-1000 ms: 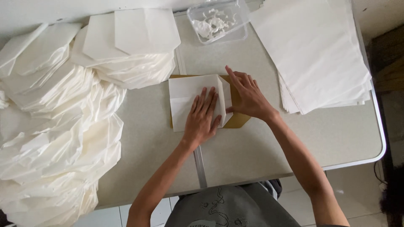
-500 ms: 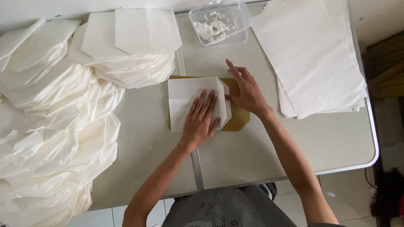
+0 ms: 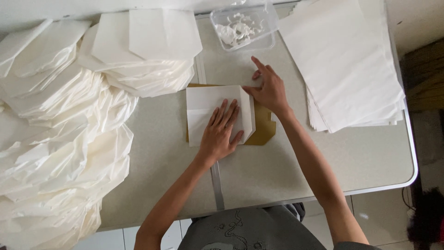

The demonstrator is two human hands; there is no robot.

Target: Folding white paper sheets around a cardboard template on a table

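I am pressing my left hand (image 3: 221, 134), fingers spread flat, on a folded white paper sheet (image 3: 209, 112) to pin it over a tan card template (image 3: 263, 127) at the table's (image 3: 286, 171) centre; my right hand (image 3: 268, 90), fingers loosely extended, is creasing its upper right corner; the paper looks thin, crisp, matte.

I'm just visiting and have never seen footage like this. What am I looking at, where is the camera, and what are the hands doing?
No machine here: a person wears a camera on the head, looking down at a grey table. The left hand presses flat on a folded white paper, which lies on a tan card. The right hand touches the fold's right edge. Around them: a stack of flat sheets, piles of folded papers, and a clear tub of white paste. Neither hand grips anything.
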